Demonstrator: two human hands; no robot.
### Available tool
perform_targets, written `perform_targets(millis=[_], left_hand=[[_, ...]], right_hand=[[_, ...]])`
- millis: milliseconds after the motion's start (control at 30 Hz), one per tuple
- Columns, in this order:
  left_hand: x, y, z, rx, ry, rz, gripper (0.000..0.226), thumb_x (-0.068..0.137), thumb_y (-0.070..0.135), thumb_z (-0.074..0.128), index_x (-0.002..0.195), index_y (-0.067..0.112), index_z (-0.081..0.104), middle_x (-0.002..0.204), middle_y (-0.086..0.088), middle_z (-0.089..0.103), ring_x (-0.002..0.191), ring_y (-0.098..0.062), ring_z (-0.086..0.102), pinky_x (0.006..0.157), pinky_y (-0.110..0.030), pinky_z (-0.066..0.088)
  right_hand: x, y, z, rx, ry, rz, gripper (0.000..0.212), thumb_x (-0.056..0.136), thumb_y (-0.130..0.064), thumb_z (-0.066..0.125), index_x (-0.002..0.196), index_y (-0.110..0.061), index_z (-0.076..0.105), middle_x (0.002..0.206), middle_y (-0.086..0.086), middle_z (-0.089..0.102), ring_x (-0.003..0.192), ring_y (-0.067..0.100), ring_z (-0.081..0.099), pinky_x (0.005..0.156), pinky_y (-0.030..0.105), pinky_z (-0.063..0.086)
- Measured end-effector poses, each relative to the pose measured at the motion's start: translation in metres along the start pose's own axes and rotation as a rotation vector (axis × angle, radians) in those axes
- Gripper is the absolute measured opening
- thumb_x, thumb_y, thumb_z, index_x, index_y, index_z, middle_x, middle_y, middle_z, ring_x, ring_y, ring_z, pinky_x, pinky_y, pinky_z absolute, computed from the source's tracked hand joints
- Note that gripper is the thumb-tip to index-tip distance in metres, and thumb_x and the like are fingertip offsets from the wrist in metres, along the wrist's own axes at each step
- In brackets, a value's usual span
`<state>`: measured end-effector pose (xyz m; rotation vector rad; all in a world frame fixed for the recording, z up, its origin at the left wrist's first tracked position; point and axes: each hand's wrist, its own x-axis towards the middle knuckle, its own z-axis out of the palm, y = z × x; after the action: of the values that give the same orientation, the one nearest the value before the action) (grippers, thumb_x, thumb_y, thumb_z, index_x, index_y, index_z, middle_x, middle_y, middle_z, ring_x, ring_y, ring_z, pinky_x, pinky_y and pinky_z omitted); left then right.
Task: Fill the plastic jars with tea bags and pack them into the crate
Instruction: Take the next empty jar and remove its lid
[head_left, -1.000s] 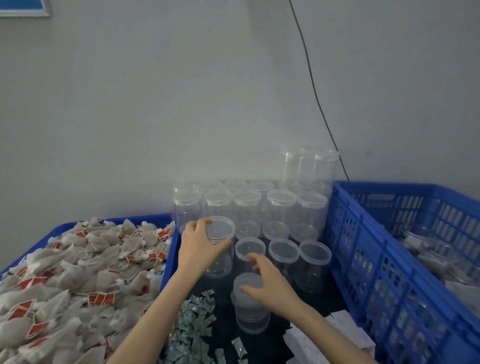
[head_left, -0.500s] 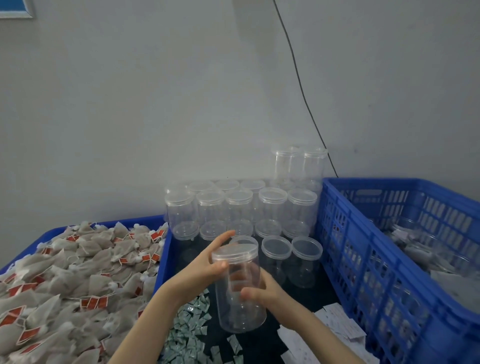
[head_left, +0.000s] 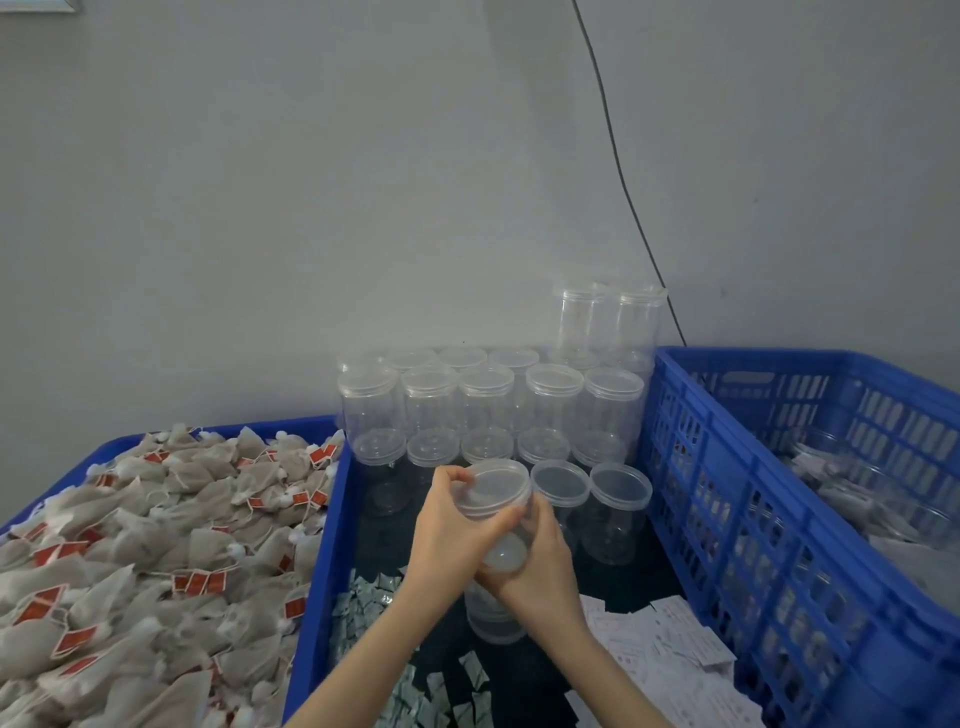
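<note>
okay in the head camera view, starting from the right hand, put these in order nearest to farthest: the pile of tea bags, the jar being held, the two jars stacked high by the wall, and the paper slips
From the right hand:
1. Held jar, gripped by that hand, centre.
2. Paper slips, just to its right, on the dark surface.
3. Pile of tea bags, in the left bin, across from the left hand.
4. Two stacked jars, high at the back by the wall.

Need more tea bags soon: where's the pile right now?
The tea bags fill the blue bin at lower left in the head view, left of the left hand.
</note>
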<state>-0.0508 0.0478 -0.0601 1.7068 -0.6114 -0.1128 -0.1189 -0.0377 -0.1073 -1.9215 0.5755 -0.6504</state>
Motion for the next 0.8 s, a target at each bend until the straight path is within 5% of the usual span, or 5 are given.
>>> perform_targets(millis=[133, 267, 433, 600, 800], left_hand=[[0.004, -0.003, -0.003, 0.047, -0.19, 0.074, 0.054, 0.072, 0.032, 0.08, 0.11, 0.043, 0.043, 0.119, 0.015, 0.05, 0.109, 0.004, 0.049, 0.081, -0.01, 0.039], [0.013, -0.001, -0.023, -0.089, -0.423, 0.087, 0.047, 0.083, 0.015, 0.071, 0.117, 0.039, 0.051, 0.108, 0.009, 0.064, 0.107, -0.003, 0.06, 0.095, -0.025, 0.047], [0.017, -0.001, -0.029, -0.08, -0.309, 0.075, 0.054, 0.08, 0.022, 0.074, 0.121, 0.045, 0.046, 0.122, 0.011, 0.05, 0.111, -0.002, 0.05, 0.084, -0.01, 0.044], [0.017, -0.006, -0.031, -0.082, -0.537, -0.023, 0.079, 0.069, 0.042, 0.08, 0.131, 0.054, 0.033, 0.137, 0.016, 0.04, 0.127, -0.004, 0.041, 0.105, -0.03, 0.04], [0.008, -0.003, -0.015, 0.234, -0.159, 0.026, 0.067, 0.068, 0.058, 0.073, 0.124, 0.047, 0.039, 0.122, 0.006, 0.047, 0.115, -0.012, 0.05, 0.098, -0.033, 0.045]], right_hand=[[-0.002, 0.004, -0.006, 0.092, 0.061, 0.036, 0.096, 0.052, -0.051, 0.083, 0.135, -0.034, 0.038, 0.131, -0.015, 0.054, 0.119, 0.005, 0.055, 0.097, 0.033, 0.05], [0.003, 0.012, -0.021, 0.371, 0.049, 0.18, 0.078, 0.071, -0.016, 0.087, 0.131, -0.023, 0.039, 0.126, 0.001, 0.053, 0.113, 0.017, 0.055, 0.094, 0.032, 0.047], [0.0, 0.022, -0.02, 0.35, -0.065, 0.134, 0.075, 0.072, -0.001, 0.084, 0.13, -0.02, 0.041, 0.122, -0.003, 0.055, 0.117, 0.021, 0.056, 0.104, 0.04, 0.046], [-0.013, 0.021, -0.008, 0.248, -0.19, 0.103, 0.084, 0.044, -0.042, 0.086, 0.118, -0.034, 0.048, 0.118, -0.01, 0.062, 0.116, 0.006, 0.058, 0.09, 0.024, 0.051], [-0.02, 0.011, -0.005, -0.11, -0.058, 0.039, 0.1, 0.047, -0.059, 0.073, 0.137, -0.041, 0.034, 0.13, -0.022, 0.047, 0.12, 0.003, 0.049, 0.093, 0.023, 0.045]])
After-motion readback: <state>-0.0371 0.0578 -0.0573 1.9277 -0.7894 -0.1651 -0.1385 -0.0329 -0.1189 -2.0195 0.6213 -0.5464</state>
